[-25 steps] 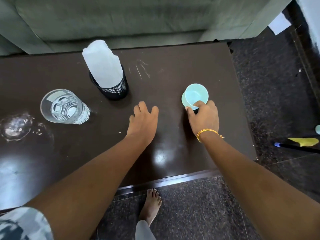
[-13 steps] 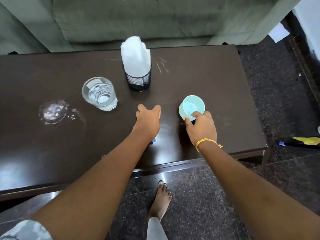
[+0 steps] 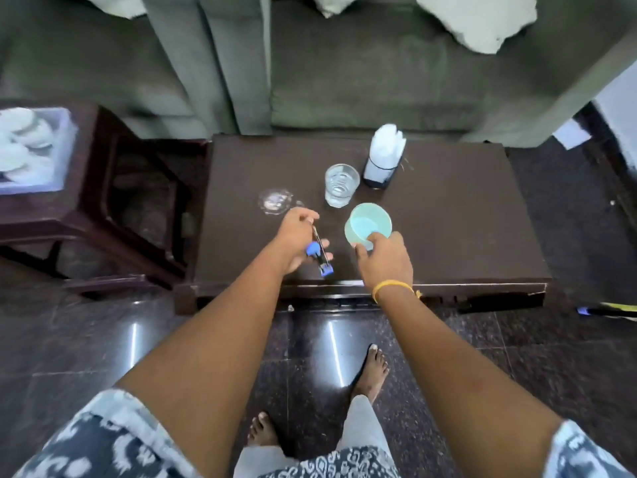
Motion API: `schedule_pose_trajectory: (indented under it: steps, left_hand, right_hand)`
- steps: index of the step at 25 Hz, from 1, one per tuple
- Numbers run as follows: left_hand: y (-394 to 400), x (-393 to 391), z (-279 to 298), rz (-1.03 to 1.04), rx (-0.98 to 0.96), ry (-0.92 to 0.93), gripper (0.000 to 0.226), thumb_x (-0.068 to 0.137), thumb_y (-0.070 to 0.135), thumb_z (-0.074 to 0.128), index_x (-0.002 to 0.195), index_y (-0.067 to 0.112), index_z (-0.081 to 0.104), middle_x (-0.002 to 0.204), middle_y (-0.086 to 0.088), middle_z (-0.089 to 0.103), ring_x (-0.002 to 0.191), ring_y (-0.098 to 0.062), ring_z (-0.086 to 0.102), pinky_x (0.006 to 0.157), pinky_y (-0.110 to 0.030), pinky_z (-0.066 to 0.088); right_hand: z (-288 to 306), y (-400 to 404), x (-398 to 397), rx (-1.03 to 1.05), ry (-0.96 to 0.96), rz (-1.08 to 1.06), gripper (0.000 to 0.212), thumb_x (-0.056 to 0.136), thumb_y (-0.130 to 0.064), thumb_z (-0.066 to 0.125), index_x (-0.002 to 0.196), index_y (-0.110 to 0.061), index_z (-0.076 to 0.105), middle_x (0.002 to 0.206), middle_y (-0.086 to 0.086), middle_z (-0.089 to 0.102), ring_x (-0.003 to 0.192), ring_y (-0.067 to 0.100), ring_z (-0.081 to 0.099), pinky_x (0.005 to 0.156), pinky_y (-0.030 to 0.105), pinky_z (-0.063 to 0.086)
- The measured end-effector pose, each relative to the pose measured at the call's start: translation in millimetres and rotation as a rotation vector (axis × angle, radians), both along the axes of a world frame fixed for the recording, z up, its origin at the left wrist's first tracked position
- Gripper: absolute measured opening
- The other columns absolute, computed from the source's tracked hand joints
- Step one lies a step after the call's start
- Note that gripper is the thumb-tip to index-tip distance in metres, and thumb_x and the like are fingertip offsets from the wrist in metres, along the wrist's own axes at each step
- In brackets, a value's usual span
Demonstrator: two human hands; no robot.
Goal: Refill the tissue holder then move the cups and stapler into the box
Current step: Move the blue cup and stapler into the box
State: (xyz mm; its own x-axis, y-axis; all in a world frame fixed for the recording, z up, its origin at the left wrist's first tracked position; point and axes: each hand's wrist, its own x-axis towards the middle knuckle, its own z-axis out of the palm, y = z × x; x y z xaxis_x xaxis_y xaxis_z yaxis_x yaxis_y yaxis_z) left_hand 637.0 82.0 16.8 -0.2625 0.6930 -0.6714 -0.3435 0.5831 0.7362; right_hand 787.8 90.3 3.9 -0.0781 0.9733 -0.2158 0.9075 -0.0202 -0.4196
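Observation:
My left hand holds a small blue and silver stapler above the near edge of the dark coffee table. In my right hand is a light teal cup, lifted and tilted over the table. A clear glass cup stands further back on the table. Beside it at the right is the black mesh tissue holder, with white tissues standing up out of it. At the far left, a pale box with white round items inside rests on a dark side table.
A wet glassy patch lies on the table, left of the glass cup. A grey sofa with pale cushions runs behind the table. My bare feet stand on the dark polished floor. A blue and yellow object lies at the right.
I have stepped back, so the view is wider. My left hand took up the stapler from the table. My right hand raised the teal cup off the tabletop.

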Motion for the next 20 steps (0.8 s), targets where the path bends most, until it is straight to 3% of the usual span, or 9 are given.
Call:
schedule_pose_trajectory:
  steps: [5,7,9,12,14,15,17,20]
  left_hand:
    - [-53.5,-92.4,78.0,0.292,0.004,-0.222,0.018,0.099,0.011,0.042,0.085,0.016,0.053,0.077,-0.010,0.052,0.063,-0.019,0.054,0.055,-0.037,0.051]
    - [-72.1,-128.7,97.2,0.387,0.040,-0.242,0.018,0.095,-0.001,0.044,0.091,0.014,0.052,0.076,-0.012,0.050,0.064,-0.022,0.055,0.061,-0.042,0.051]
    - [-82.9,-163.4,112.3,0.450,0.077,-0.216,0.028,0.091,-0.013,0.039,0.101,0.011,0.049,0.079,-0.015,0.047,0.070,-0.027,0.058,0.079,-0.049,0.054]
    - [-87.7,-212.2,124.0,0.608,0.093,-0.197,0.022,0.095,-0.013,0.035,0.088,0.004,0.049,0.086,-0.016,0.044,0.087,-0.035,0.056,0.100,-0.061,0.041]
    - [-86.7,-235.3,130.3,0.699,0.099,-0.202,0.019,0.096,-0.011,0.034,0.089,-0.001,0.049,0.097,-0.023,0.049,0.102,-0.038,0.056,0.100,-0.060,0.040]
    - [-86.7,-246.8,132.2,0.728,0.092,-0.195,0.016,0.097,-0.009,0.034,0.101,-0.005,0.049,0.108,-0.028,0.052,0.110,-0.040,0.056,0.095,-0.057,0.044]
    - [-87.5,-268.6,134.9,0.752,0.092,-0.185,0.031,0.098,-0.004,0.038,0.129,-0.009,0.037,0.128,-0.032,0.052,0.110,-0.044,0.058,0.084,-0.052,0.049]
    - [-93.0,-299.9,132.4,0.782,0.098,-0.186,0.030,0.098,0.002,0.046,0.125,-0.008,0.043,0.125,-0.030,0.057,0.106,-0.045,0.061,0.084,-0.053,0.050]
  right_hand:
    - [73.5,-20.6,-97.3,0.042,0.033,0.158,0.032,0.093,-0.034,0.053,0.115,-0.013,0.062,0.118,0.018,0.050,0.105,0.039,0.056,0.089,0.044,0.048]
    - [89.3,-28.0,-136.6,0.054,0.043,0.224,0.031,0.092,-0.034,0.053,0.113,-0.011,0.062,0.116,0.018,0.050,0.105,0.039,0.056,0.087,0.043,0.047]
    - [100.5,-36.6,-174.2,0.053,0.040,0.306,0.032,0.093,-0.034,0.051,0.113,-0.012,0.062,0.115,0.017,0.050,0.104,0.038,0.055,0.086,0.043,0.047]
    - [108.6,-42.2,-226.4,0.089,-0.026,0.509,0.032,0.093,-0.035,0.049,0.112,-0.012,0.061,0.114,0.015,0.051,0.101,0.036,0.056,0.086,0.044,0.046]
    - [113.4,-35.0,-252.5,0.120,-0.062,0.603,0.030,0.094,-0.034,0.048,0.110,-0.012,0.060,0.113,0.014,0.051,0.100,0.036,0.055,0.084,0.044,0.045]
    - [116.2,-28.7,-265.8,0.128,-0.070,0.628,0.030,0.094,-0.034,0.047,0.110,-0.011,0.059,0.113,0.014,0.050,0.100,0.035,0.055,0.084,0.044,0.044]
    - [121.5,-16.5,-290.8,0.126,-0.073,0.655,0.031,0.094,-0.033,0.045,0.111,-0.011,0.058,0.113,0.015,0.050,0.100,0.036,0.054,0.084,0.044,0.044]
    - [121.6,-6.0,-323.8,0.099,-0.075,0.687,0.033,0.094,-0.034,0.045,0.113,-0.012,0.059,0.114,0.015,0.050,0.101,0.036,0.055,0.085,0.044,0.045]
